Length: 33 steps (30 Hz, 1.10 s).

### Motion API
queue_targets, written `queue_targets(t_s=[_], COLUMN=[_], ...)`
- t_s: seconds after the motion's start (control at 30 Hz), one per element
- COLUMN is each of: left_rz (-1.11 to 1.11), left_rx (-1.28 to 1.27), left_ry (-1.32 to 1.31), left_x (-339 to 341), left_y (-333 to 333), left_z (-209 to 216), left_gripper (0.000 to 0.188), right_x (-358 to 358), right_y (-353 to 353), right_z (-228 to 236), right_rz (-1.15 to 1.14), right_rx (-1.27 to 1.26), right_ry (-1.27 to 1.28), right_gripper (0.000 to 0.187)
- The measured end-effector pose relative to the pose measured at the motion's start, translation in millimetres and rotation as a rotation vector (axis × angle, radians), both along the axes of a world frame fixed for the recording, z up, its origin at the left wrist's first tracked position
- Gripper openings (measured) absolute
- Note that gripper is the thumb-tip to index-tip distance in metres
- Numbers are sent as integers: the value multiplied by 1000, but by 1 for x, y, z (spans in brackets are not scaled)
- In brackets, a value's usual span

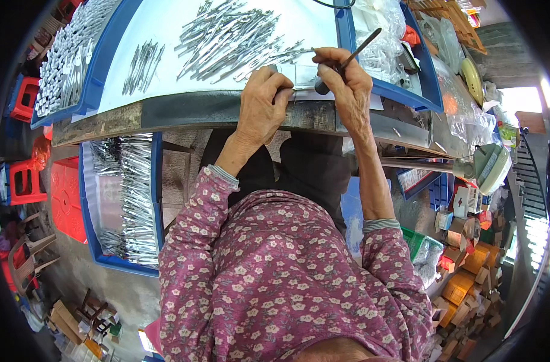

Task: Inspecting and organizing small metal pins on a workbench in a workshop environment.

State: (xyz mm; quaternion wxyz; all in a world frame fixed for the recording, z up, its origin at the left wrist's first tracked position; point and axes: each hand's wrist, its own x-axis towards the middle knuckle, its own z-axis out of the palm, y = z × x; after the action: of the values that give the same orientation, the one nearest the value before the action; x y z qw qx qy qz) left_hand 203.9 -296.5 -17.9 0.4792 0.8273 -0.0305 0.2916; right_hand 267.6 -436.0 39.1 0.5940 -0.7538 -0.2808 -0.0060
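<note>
My left hand point(264, 99) is at the front edge of the worktable, its fingers curled in a pinch near a thin upright metal bit point(295, 78). What the fingertips hold is hidden. My right hand point(349, 90) grips a small hammer point(364, 46), its dark handle slanting up to the right and its rounded head point(321, 88) low by the table edge. Beyond both hands, a loose heap of slender silver metal pieces point(230, 39) lies on a white sheet point(166, 18). A smaller bundle of similar pieces point(143, 67) lies to the left.
Blue trays flank the work: one with stacked metal pieces point(76, 57) at left, one with clear plastic bags point(377, 36) at right. Below the table stands another blue tray point(157, 211) of metal parts. Red stools point(28, 181) are at left; cardboard boxes point(459, 289) pile up at right.
</note>
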Motion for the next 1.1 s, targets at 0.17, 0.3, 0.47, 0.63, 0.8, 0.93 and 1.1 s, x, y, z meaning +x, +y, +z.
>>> queue_targets(t_s=[0.17,0.3,0.47,0.63,0.8,0.93,1.1], left_rz=[8,26,31,27,48,23,26], left_rx=[6,27,41,25,13,-4,2], left_ry=[-7,-15,-11,-17,-17,-28,-33], left_x=[-1,-1,-1,0,-2,2,1], left_y=[-1,-1,-2,-2,1,-4,-1], left_z=[2,1,1,1,1,1,2], left_gripper=[8,8,8,8,8,7,5], right_x=[0,0,-4,-9,-21,-15,-10], right_y=[-3,-7,-10,-5,7,11,0], right_z=[-1,0,9,25,48,-9,6], right_rz=[-19,-81,-164,-146,-197,-150,-131], right_rx=[-55,-206,-397,-440,-96,-282,-390], right_ry=[-11,-122,-208,-321,-571,-482,-326], right_gripper=[20,21,23,22,17,19,22])
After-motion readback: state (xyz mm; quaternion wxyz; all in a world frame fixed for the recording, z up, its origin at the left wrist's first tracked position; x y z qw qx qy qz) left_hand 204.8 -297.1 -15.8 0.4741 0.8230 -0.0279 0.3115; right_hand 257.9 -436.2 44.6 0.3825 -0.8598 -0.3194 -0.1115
